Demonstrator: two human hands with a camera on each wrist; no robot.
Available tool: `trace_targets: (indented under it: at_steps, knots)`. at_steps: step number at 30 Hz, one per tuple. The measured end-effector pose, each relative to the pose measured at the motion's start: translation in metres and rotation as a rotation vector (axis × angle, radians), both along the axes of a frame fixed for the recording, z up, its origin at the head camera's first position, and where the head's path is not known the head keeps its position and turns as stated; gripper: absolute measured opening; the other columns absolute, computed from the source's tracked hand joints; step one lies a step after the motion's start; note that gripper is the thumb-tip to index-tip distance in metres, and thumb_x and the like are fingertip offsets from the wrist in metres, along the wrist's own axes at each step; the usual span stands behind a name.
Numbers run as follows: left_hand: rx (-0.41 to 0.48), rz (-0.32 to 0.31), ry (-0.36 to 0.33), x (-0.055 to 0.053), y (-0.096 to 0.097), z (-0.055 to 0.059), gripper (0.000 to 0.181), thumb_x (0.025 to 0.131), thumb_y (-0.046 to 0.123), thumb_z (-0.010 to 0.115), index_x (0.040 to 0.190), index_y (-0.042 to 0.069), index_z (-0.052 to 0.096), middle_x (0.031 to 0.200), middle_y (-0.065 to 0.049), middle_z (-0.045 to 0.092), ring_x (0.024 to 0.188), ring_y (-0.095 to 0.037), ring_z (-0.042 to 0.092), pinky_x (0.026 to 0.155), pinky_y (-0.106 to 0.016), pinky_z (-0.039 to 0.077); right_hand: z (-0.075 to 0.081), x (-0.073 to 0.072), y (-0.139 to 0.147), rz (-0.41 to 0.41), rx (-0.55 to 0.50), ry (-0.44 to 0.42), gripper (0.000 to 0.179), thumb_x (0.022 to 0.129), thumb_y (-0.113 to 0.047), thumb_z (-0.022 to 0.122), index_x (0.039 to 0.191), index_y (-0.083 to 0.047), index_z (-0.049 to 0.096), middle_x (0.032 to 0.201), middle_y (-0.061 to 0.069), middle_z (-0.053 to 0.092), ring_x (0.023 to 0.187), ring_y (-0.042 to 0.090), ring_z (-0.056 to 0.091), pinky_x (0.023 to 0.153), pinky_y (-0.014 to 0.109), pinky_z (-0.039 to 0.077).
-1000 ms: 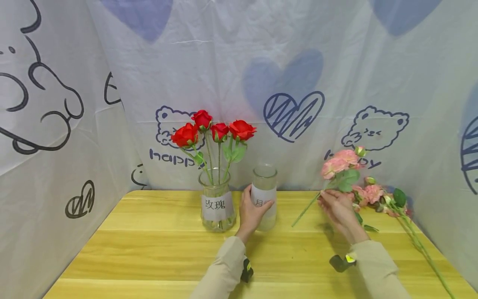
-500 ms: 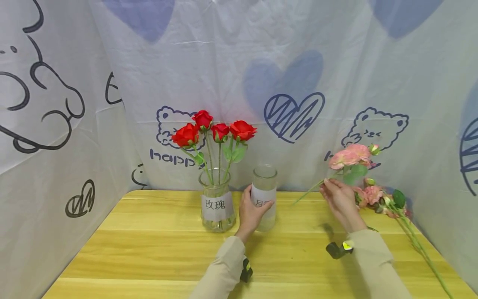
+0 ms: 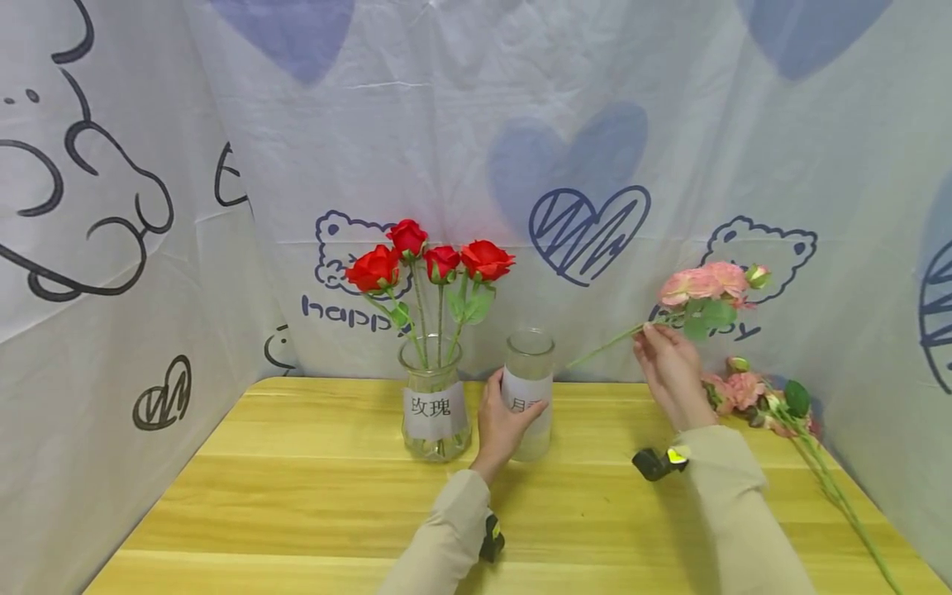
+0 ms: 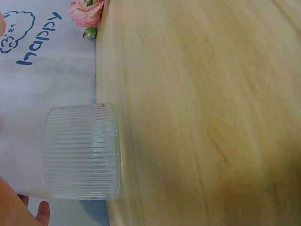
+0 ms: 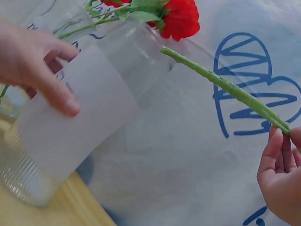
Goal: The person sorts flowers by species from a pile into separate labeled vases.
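Note:
My left hand (image 3: 500,426) grips a clear glass vase (image 3: 530,368) that stands upright on the table, its white label partly covered by the thumb. Close up in the left wrist view, the ribbed base of this vase (image 4: 82,153) sits at the wood. My right hand (image 3: 673,372) pinches the green stem of a pink artificial flower (image 3: 702,285), raised above the table on the right. The blooms point right, and the stem slants down and left. In the right wrist view the cut end of the stem (image 5: 225,84) is near the vase mouth.
Left of the gripped vase, a labelled glass vase (image 3: 433,413) holds several red roses (image 3: 442,263). More pink flowers (image 3: 744,388) lie at the right of the wooden table (image 3: 297,487), long stems reaching its front edge. A printed cloth (image 3: 446,149) hangs behind.
My right hand has lifted the pink flower higher, and the stem's lower end has swung up and left to about the height of the vase rim. The left hand stays on the vase.

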State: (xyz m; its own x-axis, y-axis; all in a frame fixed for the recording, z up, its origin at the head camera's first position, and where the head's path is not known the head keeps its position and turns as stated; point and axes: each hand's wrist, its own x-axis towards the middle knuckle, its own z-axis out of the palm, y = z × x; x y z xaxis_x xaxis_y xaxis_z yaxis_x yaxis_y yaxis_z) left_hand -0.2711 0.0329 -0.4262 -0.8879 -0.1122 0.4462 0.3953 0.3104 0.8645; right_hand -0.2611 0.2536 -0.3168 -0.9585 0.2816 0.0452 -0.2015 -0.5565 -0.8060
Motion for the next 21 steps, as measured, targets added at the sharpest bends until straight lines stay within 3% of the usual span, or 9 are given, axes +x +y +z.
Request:
trace_targets:
  at_steps: [11, 21]
  knots:
    - [0.001, -0.001, -0.006, 0.000, -0.001, 0.000, 0.075, 0.071, 0.020, 0.087, 0.132, 0.001, 0.048, 0.116, -0.017, 0.057, 0.103, -0.032, 0.057, 0.089, -0.047, 0.048, 0.014, -0.011, -0.016, -0.111, -0.150, -0.050, 0.007, 0.097, -0.001, 0.053, 0.090, 0.000, 0.054, 0.083, 0.005, 0.057, 0.075, 0.012, 0.055, 0.062, 0.016, 0.048]
    - [0.004, -0.013, -0.004, 0.000, -0.001, -0.001, 0.075, 0.072, 0.022, 0.086, 0.133, 0.001, 0.048, 0.116, -0.016, 0.057, 0.102, -0.031, 0.057, 0.088, -0.047, 0.048, 0.020, -0.023, -0.038, -0.166, -0.020, -0.045, 0.004, 0.097, 0.000, 0.054, 0.100, -0.001, 0.051, 0.086, 0.002, 0.057, 0.078, 0.010, 0.056, 0.065, 0.014, 0.048]
